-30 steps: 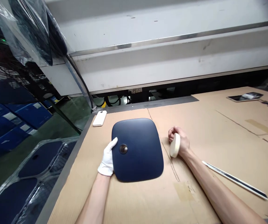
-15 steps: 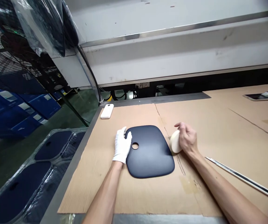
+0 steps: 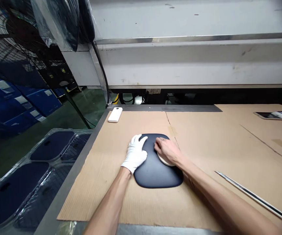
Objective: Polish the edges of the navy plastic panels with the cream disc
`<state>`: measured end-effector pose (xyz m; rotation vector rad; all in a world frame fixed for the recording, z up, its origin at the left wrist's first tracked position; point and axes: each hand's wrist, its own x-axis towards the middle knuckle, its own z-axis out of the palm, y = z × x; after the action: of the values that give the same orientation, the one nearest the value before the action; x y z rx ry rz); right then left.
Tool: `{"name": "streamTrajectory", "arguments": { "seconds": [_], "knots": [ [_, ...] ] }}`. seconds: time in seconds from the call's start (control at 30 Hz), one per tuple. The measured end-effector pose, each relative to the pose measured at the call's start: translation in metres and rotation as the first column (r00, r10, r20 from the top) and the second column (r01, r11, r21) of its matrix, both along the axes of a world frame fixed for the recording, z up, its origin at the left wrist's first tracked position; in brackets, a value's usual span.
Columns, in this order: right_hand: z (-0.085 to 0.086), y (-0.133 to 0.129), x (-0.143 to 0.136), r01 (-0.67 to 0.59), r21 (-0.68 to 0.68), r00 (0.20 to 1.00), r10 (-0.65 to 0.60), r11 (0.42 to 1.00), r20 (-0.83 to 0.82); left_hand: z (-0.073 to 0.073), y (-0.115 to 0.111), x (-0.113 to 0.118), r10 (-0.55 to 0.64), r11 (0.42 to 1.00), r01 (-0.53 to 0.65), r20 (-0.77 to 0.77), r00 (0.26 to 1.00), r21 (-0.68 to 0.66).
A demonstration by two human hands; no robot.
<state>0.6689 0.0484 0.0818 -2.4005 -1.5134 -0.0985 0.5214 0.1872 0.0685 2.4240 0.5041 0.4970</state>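
A dark navy, smooth panel (image 3: 155,178) with rounded corners lies flat on the cardboard in front of me. My left hand (image 3: 136,153), in a white glove, rests on the panel's left side with fingers and thumb spread. It covers the spot of the panel's round hole. Bare and curled, my right hand (image 3: 167,150) grips a round cream-coloured pad (image 3: 164,160) against the upper right of the panel. Most of the pad is hidden under the hand.
Flat cardboard (image 3: 194,130) covers the table. On it lie a white phone-like object (image 3: 115,115), a long thin strip (image 3: 251,195) and a dark tablet-like device (image 3: 275,115). Left of the table, a clear tray (image 3: 54,164) holds similar dark panels. A fan (image 3: 15,29) stands behind.
My right hand has brought the round pad leftward from beside the panel onto its surface. My left hand has slid further over the panel, covering the hole. The camera view has tilted slightly.
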Motion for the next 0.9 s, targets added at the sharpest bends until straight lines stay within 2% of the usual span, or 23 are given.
{"name": "streamTrajectory", "arguments": {
  "seconds": [0.1, 0.17, 0.27, 0.33, 0.5, 0.53, 0.7, 0.87, 0.9],
  "knots": [
    [0.006, 0.008, 0.009, 0.093, -0.016, 0.996, -0.093, 0.996, 0.005, -0.001, -0.002, 0.002, 0.098, 0.995, -0.098, 0.012, 0.995, 0.034],
    [0.005, 0.007, 0.002, 0.174, -0.001, 0.985, -0.174, 0.985, 0.02, -0.002, -0.003, 0.003, 0.131, 0.99, -0.13, 0.002, 0.991, 0.053],
    [0.003, 0.005, -0.015, 0.122, 0.001, 0.992, -0.122, 0.993, 0.025, -0.004, -0.004, 0.003, 0.086, 0.995, -0.085, -0.007, 0.996, 0.054],
    [0.003, 0.007, -0.017, 0.085, -0.002, 0.996, -0.085, 0.996, 0.008, -0.005, -0.004, 0.002, 0.077, 0.996, -0.077, 0.003, 0.997, 0.05],
    [0.001, 0.001, -0.001, 0.303, 0.02, 0.953, -0.303, 0.953, -0.001, -0.003, -0.005, 0.001, 0.104, 0.993, -0.104, -0.009, 0.994, 0.053],
    [0.0, -0.001, -0.003, 0.311, 0.028, 0.95, -0.311, 0.95, 0.002, -0.003, -0.006, 0.001, 0.099, 0.993, -0.098, -0.016, 0.995, 0.059],
    [0.001, 0.002, -0.018, 0.13, 0.056, 0.991, -0.129, 0.99, -0.017, -0.004, -0.006, 0.001, 0.101, 0.994, -0.1, -0.017, 0.995, 0.043],
    [-0.003, -0.01, -0.005, 0.347, 0.064, 0.938, -0.346, 0.936, -0.032, -0.008, -0.007, 0.0, 0.094, 0.994, -0.094, -0.002, 0.996, 0.046],
    [-0.005, -0.012, -0.008, 0.35, 0.073, 0.937, -0.35, 0.934, -0.017, -0.009, -0.007, 0.0, 0.087, 0.995, -0.086, -0.005, 0.996, 0.058]
  ]
}}
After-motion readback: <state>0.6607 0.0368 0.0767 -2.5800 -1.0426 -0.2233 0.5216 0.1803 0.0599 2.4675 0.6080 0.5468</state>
